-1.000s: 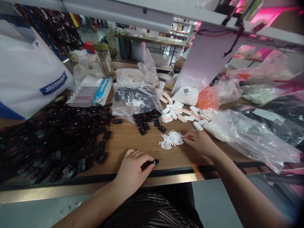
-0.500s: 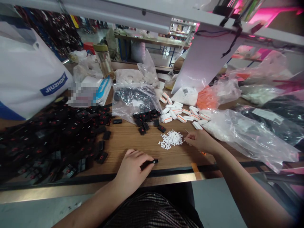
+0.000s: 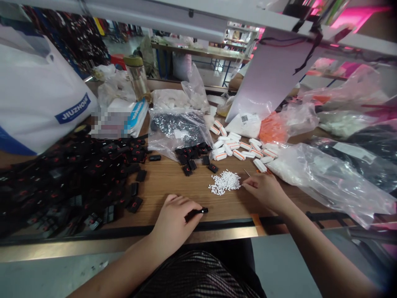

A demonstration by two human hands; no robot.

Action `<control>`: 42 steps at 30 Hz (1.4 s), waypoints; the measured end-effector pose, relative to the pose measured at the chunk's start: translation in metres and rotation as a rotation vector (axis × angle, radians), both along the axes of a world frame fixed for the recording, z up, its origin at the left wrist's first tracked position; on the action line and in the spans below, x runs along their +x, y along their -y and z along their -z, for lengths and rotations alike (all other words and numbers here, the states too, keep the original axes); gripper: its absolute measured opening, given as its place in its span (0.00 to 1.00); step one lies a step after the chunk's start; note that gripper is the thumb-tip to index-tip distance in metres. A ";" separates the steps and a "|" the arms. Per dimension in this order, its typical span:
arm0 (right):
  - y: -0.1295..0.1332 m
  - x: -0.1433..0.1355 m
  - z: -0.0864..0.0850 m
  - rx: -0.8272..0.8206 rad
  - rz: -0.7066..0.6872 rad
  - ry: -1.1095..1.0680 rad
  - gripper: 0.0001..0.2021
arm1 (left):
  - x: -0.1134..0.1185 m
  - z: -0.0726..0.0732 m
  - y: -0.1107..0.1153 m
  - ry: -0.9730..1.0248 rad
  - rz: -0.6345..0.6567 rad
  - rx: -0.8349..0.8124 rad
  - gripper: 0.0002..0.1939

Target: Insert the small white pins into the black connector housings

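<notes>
The left hand (image 3: 173,221) rests near the front edge of the wooden surface (image 3: 173,182), its fingers curled and pinching a small black plastic part (image 3: 198,211) whose tip pokes out to the right. The right hand (image 3: 265,190) lies just right of a small heap of tiny white plastic pins (image 3: 225,182), fingers pressed together on a thin metal needle (image 3: 247,172). A wide spread of black clips with red marks (image 3: 71,178) fills the left side.
</notes>
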State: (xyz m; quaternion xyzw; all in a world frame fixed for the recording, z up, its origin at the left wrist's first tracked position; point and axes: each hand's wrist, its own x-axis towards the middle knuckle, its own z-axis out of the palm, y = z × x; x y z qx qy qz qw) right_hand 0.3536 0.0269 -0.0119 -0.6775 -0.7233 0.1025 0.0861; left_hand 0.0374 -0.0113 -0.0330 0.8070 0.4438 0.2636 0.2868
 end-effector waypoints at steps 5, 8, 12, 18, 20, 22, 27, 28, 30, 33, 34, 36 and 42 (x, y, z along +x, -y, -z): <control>0.015 -0.022 -0.001 0.056 0.038 -0.161 0.08 | 0.000 -0.001 0.000 -0.009 0.004 -0.008 0.03; 0.029 -0.057 -0.009 0.052 -0.157 -0.363 0.07 | 0.000 -0.001 0.001 -0.017 -0.003 -0.013 0.03; 0.040 -0.104 -0.016 0.041 -0.394 -0.384 0.05 | 0.000 0.001 0.001 -0.007 -0.019 0.005 0.04; 0.035 -0.121 -0.013 0.000 -0.489 -0.298 0.05 | 0.001 0.002 0.001 -0.024 -0.022 0.006 0.04; 0.034 -0.122 -0.012 -0.010 -0.502 -0.281 0.05 | 0.001 0.002 0.001 -0.027 -0.020 0.005 0.04; 0.035 -0.124 -0.013 -0.017 -0.507 -0.254 0.05 | 0.001 0.002 0.000 -0.027 -0.014 0.007 0.04; 0.038 -0.132 -0.019 0.001 -0.552 -0.093 0.06 | 0.001 0.003 0.000 -0.050 -0.018 0.014 0.04; 0.038 -0.133 -0.021 0.001 -0.566 -0.047 0.07 | 0.001 0.002 0.000 -0.058 -0.021 0.014 0.05; 0.041 -0.135 -0.024 0.004 -0.593 0.030 0.08 | 0.001 0.002 0.000 -0.061 -0.025 0.012 0.05; 0.045 -0.134 -0.026 0.046 -0.601 0.060 0.09 | 0.001 0.002 0.001 -0.041 -0.031 0.006 0.05; 0.046 -0.133 -0.026 0.072 -0.599 0.053 0.09 | 0.001 0.002 0.001 -0.035 -0.033 0.005 0.04; 0.049 -0.132 -0.023 0.118 -0.595 0.045 0.09 | 0.002 0.002 0.001 -0.020 -0.031 0.002 0.04; 0.054 -0.132 -0.020 0.160 -0.603 0.073 0.10 | 0.001 0.003 0.001 -0.015 -0.028 0.005 0.04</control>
